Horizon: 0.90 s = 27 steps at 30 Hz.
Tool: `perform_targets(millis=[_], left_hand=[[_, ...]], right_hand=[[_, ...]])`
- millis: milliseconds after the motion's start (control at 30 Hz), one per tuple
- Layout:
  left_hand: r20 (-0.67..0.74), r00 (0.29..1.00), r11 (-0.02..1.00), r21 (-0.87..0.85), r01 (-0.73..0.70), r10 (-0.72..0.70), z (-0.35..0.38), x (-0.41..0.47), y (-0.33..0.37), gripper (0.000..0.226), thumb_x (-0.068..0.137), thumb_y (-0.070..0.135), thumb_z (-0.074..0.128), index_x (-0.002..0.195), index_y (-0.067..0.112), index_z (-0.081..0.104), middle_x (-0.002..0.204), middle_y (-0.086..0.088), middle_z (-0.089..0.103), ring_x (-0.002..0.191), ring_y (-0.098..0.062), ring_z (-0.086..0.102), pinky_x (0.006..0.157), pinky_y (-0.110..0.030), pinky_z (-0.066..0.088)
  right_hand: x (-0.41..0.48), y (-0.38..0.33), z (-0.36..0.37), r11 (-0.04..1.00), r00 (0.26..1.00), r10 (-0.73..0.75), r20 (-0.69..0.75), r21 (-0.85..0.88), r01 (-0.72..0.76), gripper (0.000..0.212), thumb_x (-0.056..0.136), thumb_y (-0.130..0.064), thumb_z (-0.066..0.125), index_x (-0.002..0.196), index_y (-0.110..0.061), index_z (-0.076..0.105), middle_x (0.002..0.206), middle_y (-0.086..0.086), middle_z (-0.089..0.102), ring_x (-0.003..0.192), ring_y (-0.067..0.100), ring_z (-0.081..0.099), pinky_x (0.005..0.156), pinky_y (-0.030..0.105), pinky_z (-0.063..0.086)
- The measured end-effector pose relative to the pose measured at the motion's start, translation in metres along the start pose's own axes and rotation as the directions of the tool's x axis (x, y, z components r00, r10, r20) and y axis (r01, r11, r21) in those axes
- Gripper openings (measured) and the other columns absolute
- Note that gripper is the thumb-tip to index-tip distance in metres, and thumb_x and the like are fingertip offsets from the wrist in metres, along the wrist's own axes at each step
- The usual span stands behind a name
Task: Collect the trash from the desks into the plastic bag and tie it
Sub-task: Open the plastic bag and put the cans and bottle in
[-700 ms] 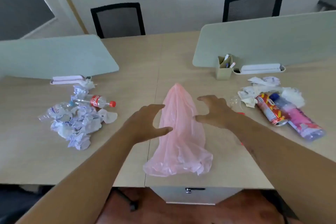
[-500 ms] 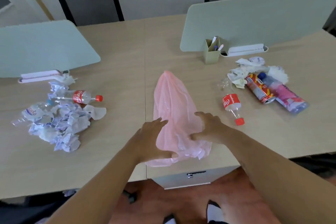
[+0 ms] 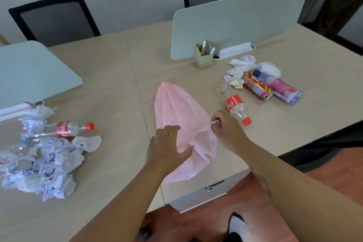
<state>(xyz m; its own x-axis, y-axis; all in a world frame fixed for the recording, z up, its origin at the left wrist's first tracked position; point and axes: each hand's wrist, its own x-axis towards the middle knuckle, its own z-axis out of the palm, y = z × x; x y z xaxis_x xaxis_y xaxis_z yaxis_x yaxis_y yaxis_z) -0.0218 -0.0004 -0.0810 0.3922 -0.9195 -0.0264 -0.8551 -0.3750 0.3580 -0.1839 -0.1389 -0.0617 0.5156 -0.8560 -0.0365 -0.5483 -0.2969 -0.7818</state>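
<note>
Bag: the pink plastic bag (image 3: 176, 112) lies flat on the desk (image 3: 117, 76) between the two hands. Its narrow end points away from them, and its ruffled end reaches the near desk edge below the left thumb.
Left hand: the left hand (image 3: 167, 149) is palm down on the bag's near left part, with fingers straight and together and the thumb spread out over the film.
Right hand: the right hand (image 3: 227, 131) has its fingers curled and pinches a twisted bit of the bag's right edge between thumb and forefinger.
Closest to the right hand: a cola bottle (image 3: 236, 107) lies on its side, its red cap just beside the knuckles. I cannot tell if they touch.
In the way: that bottle lies between the right hand and the heap beyond it.
Beyond the right hand: a red can (image 3: 256, 85) and a pink bottle (image 3: 282, 89) lie side by side, with white tissues (image 3: 241, 67) against their far ends.
Farther beyond: a pen holder (image 3: 203, 59) stands at the foot of a desk divider (image 3: 235, 25).
Left of the left hand: a desk seam (image 3: 142, 108) runs just beside it. Well apart lies a pile of crumpled paper (image 3: 49, 163), with a second cola bottle (image 3: 66, 128) and a crushed clear bottle (image 3: 17, 149) in it.
Behind that pile: another divider (image 3: 29, 72).
Under the hands: a drawer unit (image 3: 206, 192) sits below the desk edge.
Far side: two black chairs (image 3: 57, 17).
</note>
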Motion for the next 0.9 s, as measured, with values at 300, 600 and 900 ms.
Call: perform_targets(millis=[300,600,900], left_hand=[[-0.189,0.98,0.977,-0.209,0.025,-0.066,-0.068,0.041,0.042,0.017,0.1,0.03,0.042,0.104,0.024,0.057,0.07,0.002,0.059,0.066,-0.027,0.056,0.056,-0.032,0.042],[-0.291,0.955,0.984,-0.179,0.002,-0.055,-0.139,0.059,0.045,0.015,0.097,0.027,0.042,0.1,0.025,0.057,0.091,-0.006,0.065,0.082,-0.033,0.06,0.068,-0.036,0.05],[-0.536,0.837,0.987,0.16,-0.027,0.109,-0.152,0.042,0.013,0.073,0.076,0.062,0.061,0.134,0.021,0.045,0.135,-0.002,0.044,0.123,-0.03,0.04,0.101,-0.043,0.035]], right_hand=[[0.025,-0.05,-0.018,0.983,0.957,-0.181,-0.226,-0.079,0.167,0.011,0.084,-0.016,0.051,0.094,-0.019,0.056,0.092,-0.002,0.056,0.086,0.018,0.053,0.077,0.041,0.047],[0.036,-0.072,-0.015,0.928,0.953,-0.144,-0.266,-0.371,0.036,0.01,0.086,-0.02,0.053,0.096,-0.019,0.051,0.094,0.0,0.057,0.092,0.026,0.055,0.075,0.037,0.043],[0.052,-0.115,-0.049,0.918,0.916,-0.306,-0.259,-0.334,0.212,0.012,0.082,-0.013,0.049,0.085,-0.022,0.055,0.077,-0.007,0.057,0.076,0.021,0.054,0.061,0.031,0.037]])
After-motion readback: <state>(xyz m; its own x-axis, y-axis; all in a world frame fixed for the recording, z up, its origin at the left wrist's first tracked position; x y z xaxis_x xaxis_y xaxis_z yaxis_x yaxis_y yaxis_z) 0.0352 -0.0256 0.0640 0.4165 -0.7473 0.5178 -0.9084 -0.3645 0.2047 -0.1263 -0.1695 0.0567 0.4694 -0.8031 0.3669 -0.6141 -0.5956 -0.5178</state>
